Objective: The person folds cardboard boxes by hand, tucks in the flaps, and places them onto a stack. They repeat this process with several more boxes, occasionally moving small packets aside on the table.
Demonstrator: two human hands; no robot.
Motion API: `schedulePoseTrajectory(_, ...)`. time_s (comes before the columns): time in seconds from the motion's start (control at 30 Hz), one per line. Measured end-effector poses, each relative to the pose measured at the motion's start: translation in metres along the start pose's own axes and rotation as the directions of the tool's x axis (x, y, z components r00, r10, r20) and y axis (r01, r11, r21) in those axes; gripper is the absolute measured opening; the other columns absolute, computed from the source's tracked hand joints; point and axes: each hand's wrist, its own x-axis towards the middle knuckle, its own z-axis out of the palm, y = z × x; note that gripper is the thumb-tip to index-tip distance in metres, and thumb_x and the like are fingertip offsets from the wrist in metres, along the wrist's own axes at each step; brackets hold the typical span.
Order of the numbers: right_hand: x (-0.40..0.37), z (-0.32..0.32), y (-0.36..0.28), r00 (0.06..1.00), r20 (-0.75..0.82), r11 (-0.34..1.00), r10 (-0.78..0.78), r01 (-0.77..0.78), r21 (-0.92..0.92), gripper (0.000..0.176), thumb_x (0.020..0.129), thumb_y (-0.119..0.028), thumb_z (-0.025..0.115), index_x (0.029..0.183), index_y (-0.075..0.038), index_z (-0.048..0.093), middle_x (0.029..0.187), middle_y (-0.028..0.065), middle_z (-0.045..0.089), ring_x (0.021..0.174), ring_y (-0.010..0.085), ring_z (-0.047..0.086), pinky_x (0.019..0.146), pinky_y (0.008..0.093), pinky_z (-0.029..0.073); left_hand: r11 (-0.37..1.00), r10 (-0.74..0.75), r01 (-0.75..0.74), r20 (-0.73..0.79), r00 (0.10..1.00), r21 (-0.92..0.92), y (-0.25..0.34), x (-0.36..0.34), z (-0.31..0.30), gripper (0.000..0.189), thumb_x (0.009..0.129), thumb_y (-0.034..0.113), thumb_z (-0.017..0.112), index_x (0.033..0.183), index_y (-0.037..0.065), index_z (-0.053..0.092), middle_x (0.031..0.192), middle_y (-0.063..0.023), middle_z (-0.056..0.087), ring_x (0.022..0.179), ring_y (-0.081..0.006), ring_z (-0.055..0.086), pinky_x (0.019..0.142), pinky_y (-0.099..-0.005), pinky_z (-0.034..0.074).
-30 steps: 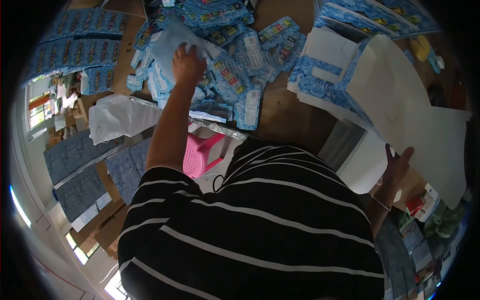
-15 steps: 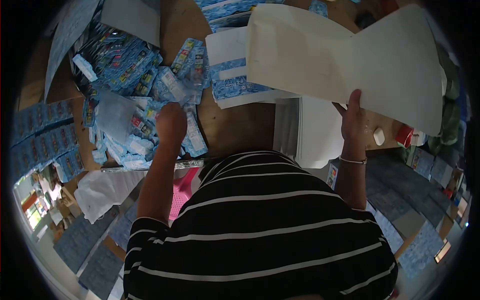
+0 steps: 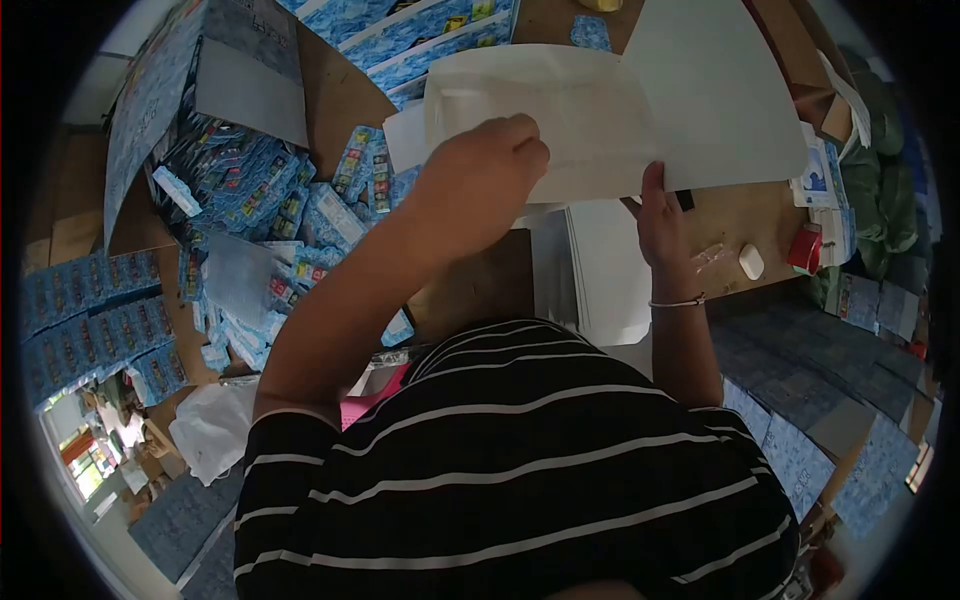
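Note:
A large pale cardboard sheet (image 3: pixel 590 115), folded into two panels, stands up before me with its plain inner side showing. My right hand (image 3: pixel 660 218) grips it at the lower edge near the fold, thumb on the near face. In front of the left panel is my left hand (image 3: pixel 485 170), its fingers curled closed. Whatever those fingers hold, if anything, is hidden. Below the sheet lies a stack of white boards (image 3: pixel 605 275). To the left, many small blue printed packs (image 3: pixel 340 215) lie in a loose heap, with a translucent plastic sheet (image 3: pixel 238 265) over some.
An open blue carton (image 3: pixel 250 90) at the upper left spills more packs. Blue printed panels (image 3: pixel 430 45) stand at the back. On the right are a white oval object (image 3: pixel 751 262), a red container (image 3: pixel 804 248) and green sacks (image 3: pixel 878 180).
My left hand has moved from the heap of packs up and right to the cardboard's left panel. The cardboard and my right hand have shifted left in view.

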Motion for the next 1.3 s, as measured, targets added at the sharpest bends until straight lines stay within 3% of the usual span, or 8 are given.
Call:
schedulePoseTrajectory(0.33,0.008,0.001,0.023,0.965,-0.060,0.966,-0.256,0.257,0.006,0.048,0.090,-0.034,0.031,0.107,0.009,0.043,0.102,0.0128,0.050,0.095,0.0172,0.045,0.081,0.0252,0.035,0.997,-0.023,0.062,0.575,0.818,-0.048,-0.058,0.046,0.086,0.040,0.071,0.020,0.059,0.106,0.002,0.050,0.125,-0.0141,0.034,0.107,-0.0297,0.042,0.090,-0.0347,0.035)
schedulePoseTrajectory(0.5,0.004,0.000,0.015,0.996,-0.049,0.995,-0.075,0.072,-0.076,0.047,0.090,-0.034,0.030,0.107,0.009,0.043,0.102,0.0108,0.050,0.094,0.0157,0.044,0.080,0.0267,0.036,0.991,-0.079,0.119,0.427,0.901,-0.066,-0.046,0.039,0.055,0.045,0.070,0.025,0.061,0.106,0.001,0.048,0.120,-0.0166,0.038,0.103,-0.0308,0.044,0.086,-0.0352,0.038)
schedulePoseTrajectory(0.63,-0.002,-0.003,0.005,0.996,-0.079,0.999,-0.037,0.040,0.028,0.061,0.087,-0.045,0.026,0.123,0.005,0.027,0.124,0.0131,0.035,0.112,0.0216,0.037,0.091,0.0327,0.034,0.964,-0.259,0.244,-0.535,0.804,-0.100,-0.053,-0.016,0.013,0.049,0.068,0.020,0.062,0.107,-0.001,0.043,0.114,-0.0199,0.040,0.102,-0.0331,0.042,0.082,-0.0373,0.038)
schedulePoseTrajectory(0.77,-0.012,-0.023,0.008,0.997,-0.055,0.999,-0.049,0.050,0.018,0.048,0.089,-0.037,0.028,0.111,0.004,0.040,0.094,0.0054,0.049,0.082,0.0149,0.048,0.071,0.0287,0.040,-0.015,-0.769,0.200,0.139,0.624,-0.980,-0.044,-0.087,0.039,0.073,0.073,0.032,0.060,0.126,0.000,0.022,0.127,-0.0157,0.028,0.112,-0.0247,0.035,0.089,-0.0347,0.032)
schedulePoseTrajectory(0.83,-0.012,-0.021,-0.006,1.000,0.028,0.998,-0.003,0.005,-0.060,0.043,0.090,-0.034,0.028,0.106,0.003,0.044,0.081,0.0015,0.050,0.069,0.0124,0.047,0.062,0.0273,0.040,-0.064,-0.547,0.105,0.123,0.828,-0.992,-0.023,-0.100,0.028,0.082,0.071,0.045,0.058,0.128,0.000,0.020,0.127,-0.0157,0.027,0.115,-0.0242,0.031,0.089,-0.0342,0.032)
schedulePoseTrajectory(1.03,-0.036,0.037,-0.092,0.919,0.220,0.887,-0.326,0.378,-0.266,0.037,0.090,-0.027,0.030,0.105,0.004,0.044,0.079,0.0036,0.051,0.068,0.0124,0.047,0.062,0.0276,0.039,0.005,-0.684,0.046,0.030,0.729,-0.999,0.011,-0.131,-0.042,0.089,0.064,0.057,0.057,0.123,-0.002,0.027,0.115,-0.0145,0.041,0.106,-0.0225,0.041,0.085,-0.0325,0.036)
schedulePoseTrajectory(1.17,-0.031,0.087,-0.147,0.646,0.551,0.822,-0.528,0.551,0.142,0.047,0.087,-0.035,0.035,0.112,0.005,0.040,0.110,0.0239,0.045,0.105,0.0328,0.043,0.086,0.0347,0.035,0.087,-0.810,-0.057,-0.104,0.578,-0.995,0.007,-0.164,-0.068,0.081,0.066,0.050,0.057,0.121,-0.002,0.030,0.113,-0.0130,0.043,0.102,-0.0249,0.045,0.085,-0.0367,0.038)
schedulePoseTrajectory(1.3,-0.020,0.134,-0.218,0.231,0.571,0.550,-0.788,0.682,0.482,0.053,0.087,-0.037,0.036,0.125,0.000,0.027,0.110,0.0162,0.045,0.103,0.0218,0.044,0.086,0.0320,0.035,0.048,-0.779,-0.356,-0.258,0.572,-0.933,-0.028,-0.205,-0.129,0.067,0.074,0.045,0.050,0.122,0.001,0.032,0.120,-0.0117,0.040,0.107,-0.0274,0.041,0.090,-0.0386,0.034)
